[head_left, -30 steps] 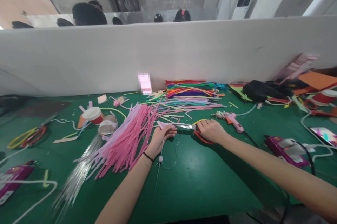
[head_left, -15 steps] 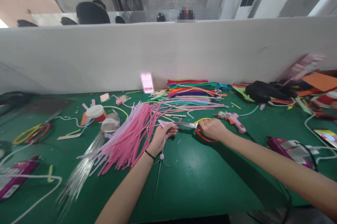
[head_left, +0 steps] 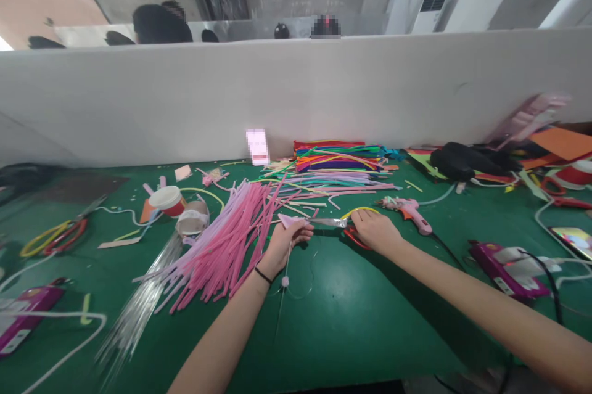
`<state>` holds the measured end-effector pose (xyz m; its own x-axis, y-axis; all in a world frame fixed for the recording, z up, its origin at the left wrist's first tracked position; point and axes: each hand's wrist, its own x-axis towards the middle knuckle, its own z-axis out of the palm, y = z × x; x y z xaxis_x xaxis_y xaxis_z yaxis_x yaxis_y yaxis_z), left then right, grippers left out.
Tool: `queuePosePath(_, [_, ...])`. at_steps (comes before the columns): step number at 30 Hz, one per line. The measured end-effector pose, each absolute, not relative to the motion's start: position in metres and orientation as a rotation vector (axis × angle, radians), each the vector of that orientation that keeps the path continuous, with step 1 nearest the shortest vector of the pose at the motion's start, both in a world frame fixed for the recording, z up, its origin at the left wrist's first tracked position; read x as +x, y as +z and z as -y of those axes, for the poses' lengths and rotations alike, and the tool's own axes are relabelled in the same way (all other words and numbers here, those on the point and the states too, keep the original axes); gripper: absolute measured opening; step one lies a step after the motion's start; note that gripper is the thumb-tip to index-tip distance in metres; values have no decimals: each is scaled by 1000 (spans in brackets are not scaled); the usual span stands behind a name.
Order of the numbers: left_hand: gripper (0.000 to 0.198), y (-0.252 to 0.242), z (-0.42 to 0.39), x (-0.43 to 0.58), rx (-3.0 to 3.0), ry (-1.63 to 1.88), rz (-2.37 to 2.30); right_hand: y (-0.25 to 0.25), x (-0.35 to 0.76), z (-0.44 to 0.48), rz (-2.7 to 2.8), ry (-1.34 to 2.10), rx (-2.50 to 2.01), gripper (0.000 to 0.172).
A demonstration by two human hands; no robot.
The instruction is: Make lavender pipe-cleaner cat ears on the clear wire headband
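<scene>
My left hand point(head_left: 287, 243) is closed, pinching a small pale pink pointed piece point(head_left: 290, 220) between thumb and fingers. Its material is too small to make out. Below that hand hangs a thin clear strand with a small pink lump point(head_left: 285, 282) on it. My right hand point(head_left: 374, 230) grips scissors point(head_left: 330, 222) with one yellow and one red handle. Their blades point left and reach the fingertips of my left hand, beside the pink piece. Left of my left hand lies a large bunch of pink and lilac pipe cleaners point(head_left: 226, 246).
Clear thin rods point(head_left: 139, 307) stick out of a tipped cup point(head_left: 193, 219) at left, near a red-and-white tub point(head_left: 167, 200). Multicoloured pipe cleaners point(head_left: 340, 160) are piled by the white partition point(head_left: 296, 98). A pink glue gun point(head_left: 411, 212) and a purple power strip point(head_left: 506, 267) lie right.
The scissors' red handle has swung up towards the yellow one, so the handles are closer together. My left hand keeps its pinch on the pale pink piece almost in place.
</scene>
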<state>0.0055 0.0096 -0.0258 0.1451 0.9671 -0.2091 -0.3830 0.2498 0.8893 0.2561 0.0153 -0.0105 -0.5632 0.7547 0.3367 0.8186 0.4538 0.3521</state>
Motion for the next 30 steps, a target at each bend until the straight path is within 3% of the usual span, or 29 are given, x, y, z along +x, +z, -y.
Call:
queuePosePath(5, [19,-26,-11,4,767,1158,-917,-9,250,-11,2529,-640,-1447,42])
queuePosePath(11, [20,-27,-10,3,780,1140,-923,-8,244,-9,2521,-625,-1446,50])
queuePosePath(30, [19,-30,-9,3,805,1120,-879,-2,233,-10,2605,-591,-1470,37])
